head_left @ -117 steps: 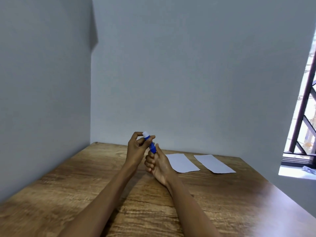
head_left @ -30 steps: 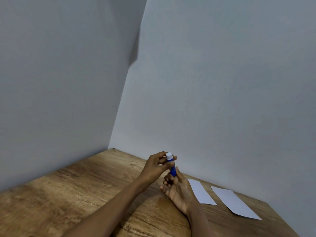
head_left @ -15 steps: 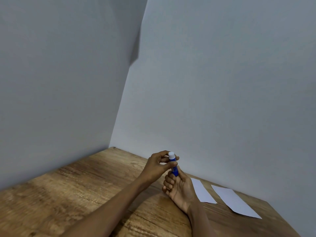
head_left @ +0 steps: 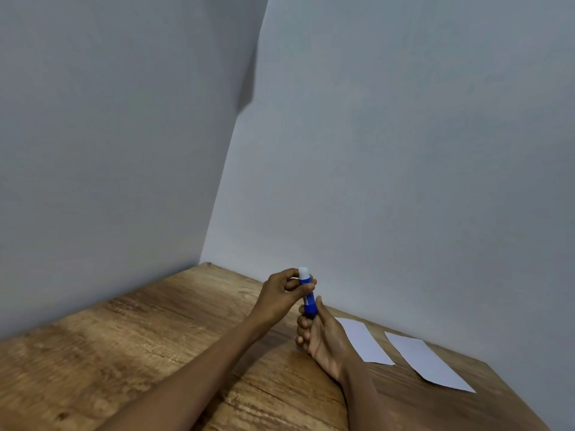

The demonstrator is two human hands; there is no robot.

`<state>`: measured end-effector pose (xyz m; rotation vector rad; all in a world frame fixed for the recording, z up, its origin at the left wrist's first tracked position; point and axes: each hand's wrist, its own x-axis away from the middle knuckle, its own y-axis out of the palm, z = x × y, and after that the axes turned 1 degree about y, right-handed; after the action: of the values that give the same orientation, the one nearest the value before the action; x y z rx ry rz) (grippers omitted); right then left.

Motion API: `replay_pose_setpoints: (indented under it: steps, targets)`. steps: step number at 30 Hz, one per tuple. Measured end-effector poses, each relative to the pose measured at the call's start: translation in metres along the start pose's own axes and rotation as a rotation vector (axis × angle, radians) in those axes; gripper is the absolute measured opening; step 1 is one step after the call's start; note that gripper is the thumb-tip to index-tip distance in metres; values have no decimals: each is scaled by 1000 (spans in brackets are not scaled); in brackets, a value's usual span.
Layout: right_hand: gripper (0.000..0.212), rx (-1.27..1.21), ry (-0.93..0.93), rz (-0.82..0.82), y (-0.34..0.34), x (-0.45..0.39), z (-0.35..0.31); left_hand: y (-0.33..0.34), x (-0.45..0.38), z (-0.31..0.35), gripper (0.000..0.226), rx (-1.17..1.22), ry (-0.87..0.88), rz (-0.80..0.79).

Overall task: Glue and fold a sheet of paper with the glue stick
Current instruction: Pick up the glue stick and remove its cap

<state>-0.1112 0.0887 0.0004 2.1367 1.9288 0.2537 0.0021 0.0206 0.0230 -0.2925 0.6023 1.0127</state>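
**newbie:** so where am I at right now?

**oldhand:** Your left hand [head_left: 280, 295] has thumb and fingertips pinched round the upper end of the glue stick [head_left: 308, 295], just under its white top. Your right hand [head_left: 322, 335] is curled closed around the blue barrel's lower end, holding it upright above the wooden table [head_left: 155, 353]. Looks to me like you're on the prep step, getting the glue ready.

**newbie:** and the paper?

**oldhand:** Untouched. The nearer sheet [head_left: 365, 342] lies flat just beside your right hand, the second sheet [head_left: 427, 363] further right, apart from it. Next you'd bring the glue end down onto one sheet while steadying it flat.
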Motion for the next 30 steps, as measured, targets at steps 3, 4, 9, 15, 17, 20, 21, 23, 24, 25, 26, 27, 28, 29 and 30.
replay_pose_setpoints:
  steps: [3, 4, 9, 15, 17, 20, 21, 23, 24, 25, 26, 27, 28, 29, 30]
  targets:
    - [37, 0, -13, -30, -1, 1, 0, -3, -1, -1, 9, 2, -14, 59]
    - [35, -8, -10, -40, -2, 2, 0, -2, -1, -1, 9, -11, -17, 60]
    - [37, -65, 8, -36, -3, 1, -2, 1, -3, -2, 20, -16, -21, 25]
    - [39, -39, 3, -60, -1, 1, -2, -3, -2, -4, 22, -25, -22, 36]
    - [45, -54, 24, -54, -1, 1, -3, 0, -1, -3, 27, -24, -27, 6]
    - [49, 29, 11, 51, 2, -2, -2, 1, -1, -1, 21, -26, -32, -29]
    - [47, 124, -30, 119, 4, -3, -1, 0, -1, -1, 16, -26, -34, -25]
    - [37, 367, -148, 249, 6, -3, 1, -4, -1, -3, 16, -77, -34, -5]
    - [30, 477, -202, 280, 6, -3, 1, -7, -1, -5, 19, -128, -29, -1]
    - [23, 572, -247, 281, 5, -2, 2, -8, -1, -7, 21, -178, -23, -8]
    - [14, 657, -277, 264, 6, -1, 2, -10, -1, -10, 21, -225, -20, -24]
    - [10, 742, -295, 246, 7, 0, 3, -12, 0, -13, 21, -268, -26, -46]
    - [10, 823, -305, 240, 8, 1, 5, -14, 1, -16, 20, -298, -39, -73]
    - [8, 892, -313, 243, 9, 1, 6, -16, 1, -19, 20, -314, -57, -103]
    - [6, 944, -321, 245, 11, 1, 6, -18, 2, -22, 18, -329, -77, -129]
